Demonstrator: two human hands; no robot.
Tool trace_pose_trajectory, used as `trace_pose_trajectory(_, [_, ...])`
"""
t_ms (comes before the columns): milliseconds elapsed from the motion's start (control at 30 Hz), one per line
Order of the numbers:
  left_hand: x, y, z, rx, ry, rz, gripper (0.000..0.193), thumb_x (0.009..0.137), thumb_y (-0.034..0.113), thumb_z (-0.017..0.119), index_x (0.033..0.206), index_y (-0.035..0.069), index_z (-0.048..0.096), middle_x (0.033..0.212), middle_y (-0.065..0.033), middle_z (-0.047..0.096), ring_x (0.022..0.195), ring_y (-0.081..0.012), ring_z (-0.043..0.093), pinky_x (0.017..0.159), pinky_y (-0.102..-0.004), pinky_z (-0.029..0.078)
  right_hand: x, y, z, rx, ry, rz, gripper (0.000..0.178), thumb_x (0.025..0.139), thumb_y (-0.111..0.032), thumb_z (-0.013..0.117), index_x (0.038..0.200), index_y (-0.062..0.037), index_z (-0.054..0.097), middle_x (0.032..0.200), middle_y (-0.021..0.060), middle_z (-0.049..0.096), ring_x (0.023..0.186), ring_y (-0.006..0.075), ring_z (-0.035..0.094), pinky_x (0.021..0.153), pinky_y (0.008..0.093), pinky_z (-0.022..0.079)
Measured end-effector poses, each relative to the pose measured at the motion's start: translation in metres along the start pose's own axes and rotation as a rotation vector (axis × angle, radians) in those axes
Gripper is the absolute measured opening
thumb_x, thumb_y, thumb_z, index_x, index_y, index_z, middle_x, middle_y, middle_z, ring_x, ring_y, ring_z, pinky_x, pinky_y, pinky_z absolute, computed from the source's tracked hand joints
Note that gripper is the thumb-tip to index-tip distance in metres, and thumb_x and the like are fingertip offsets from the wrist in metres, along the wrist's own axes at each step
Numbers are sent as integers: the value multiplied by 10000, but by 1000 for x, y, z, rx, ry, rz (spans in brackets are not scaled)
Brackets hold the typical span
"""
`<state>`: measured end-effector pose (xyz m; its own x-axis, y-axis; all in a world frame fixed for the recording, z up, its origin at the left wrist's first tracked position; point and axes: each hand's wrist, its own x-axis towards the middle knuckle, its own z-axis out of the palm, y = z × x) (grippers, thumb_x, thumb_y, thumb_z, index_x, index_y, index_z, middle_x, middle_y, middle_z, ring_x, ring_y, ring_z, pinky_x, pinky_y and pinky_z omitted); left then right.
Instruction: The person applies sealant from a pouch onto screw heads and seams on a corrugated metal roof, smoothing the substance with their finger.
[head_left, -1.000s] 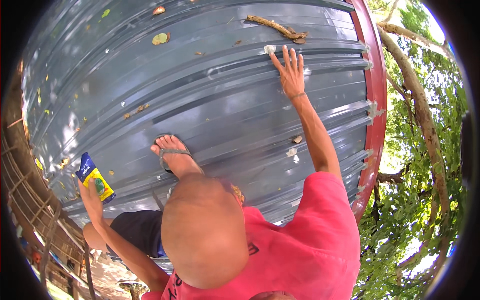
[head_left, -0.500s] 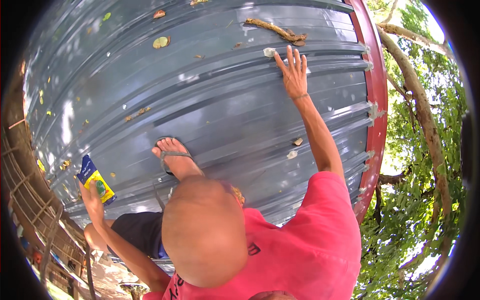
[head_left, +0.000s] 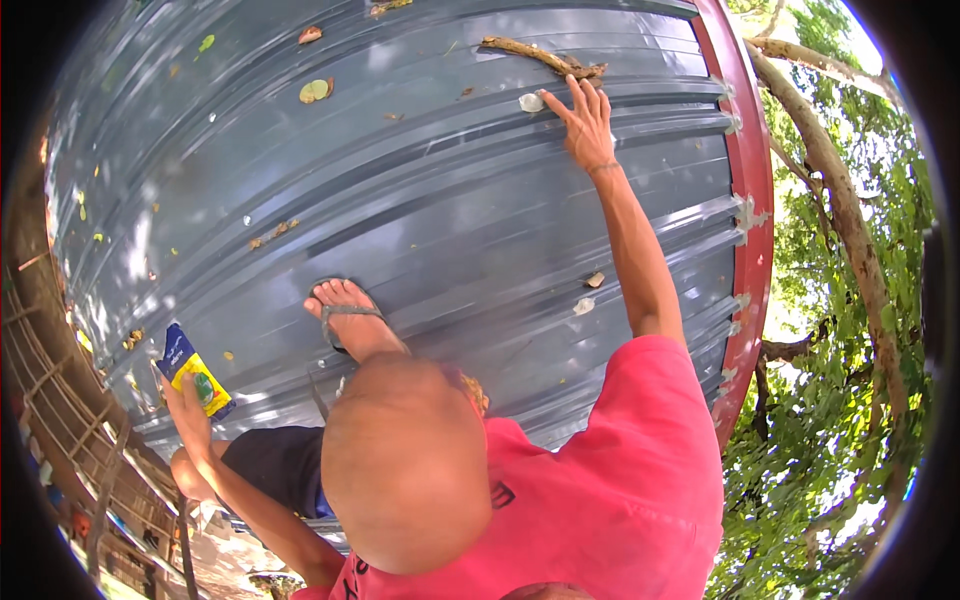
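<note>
Metal sheeting (head_left: pixel 450 230) fills most of the head view, with wide, fairly flat room running leftward from the right hand's fingers. To their right a red edge strip (head_left: pixel 752 250) borders the sheeting, with tree branches (head_left: pixel 845 200) beyond. The right hand (head_left: pixel 588 135) has its fingers spread and lightly bent; the index fingertip is at the near side of a stick (head_left: pixel 530 50), though I cannot tell whether they touch. Just left of the thumb tip lies a white lump (head_left: pixel 531 102). The left hand (head_left: pixel 190 412) grips a packet (head_left: pixel 203 380), which leans above and right of its fingers. Farther left of these fingers stand thin wooden poles (head_left: pixel 107 482). Between both sets of fingers, a foot (head_left: pixel 365 330) in a dark flip-flop (head_left: pixel 352 311) is planted on the sheeting

Glossy and grey-blue, the sheeting has long raised ribs; the packet is blue and yellow, thin, with creased corners; the stick is brown, rough and crooked
</note>
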<state>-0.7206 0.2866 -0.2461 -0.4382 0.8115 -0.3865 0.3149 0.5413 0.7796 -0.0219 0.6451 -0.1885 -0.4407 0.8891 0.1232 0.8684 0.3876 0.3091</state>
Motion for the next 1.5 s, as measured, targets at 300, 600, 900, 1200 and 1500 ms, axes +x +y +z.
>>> trace_pose_trajectory(300, [6,15,-17,120,-69,-7,400,1052,204,515,1367,-43,528,1222,-150,629,1082,-221,572,975,-348,434,78,61,-91,77,680,503,774,819,-9,555,1564,-110,372,1482,262,463,1372,413,398,1156,548,251])
trace_pose_trajectory(600, [25,79,-9,74,-31,-19,283,1064,206,521,1187,-32,613,984,-46,643,869,-117,556,790,-301,468,158,11,4,546,319,209,554,800,20,537,1282,-209,684,1265,136,610,1240,372,486,1084,496,388])
trace_pose_trajectory(900, [13,87,-3,95,-11,-58,300,1062,192,513,1239,-40,583,988,-54,644,844,-124,554,760,-302,477,252,15,64,320,42,234,527,792,2,619,1191,-337,687,1286,77,549,1233,337,474,1009,502,409])
trace_pose_trajectory(1200, [33,119,4,199,33,-103,329,1059,251,534,1175,-47,612,926,-77,649,812,-155,527,759,-328,463,278,10,65,-22,-88,-28,208,907,-174,619,1094,-257,654,1237,51,553,1228,317,488,907,535,457])
trace_pose_trajectory(1500, [47,119,24,-23,84,-125,352,1056,248,527,1260,-32,589,1072,-105,649,951,-175,570,879,-330,452,237,-63,36,-656,-160,-152,498,934,-266,585,1374,-33,573,1521,176,404,1451,363,293,1059,554,371])
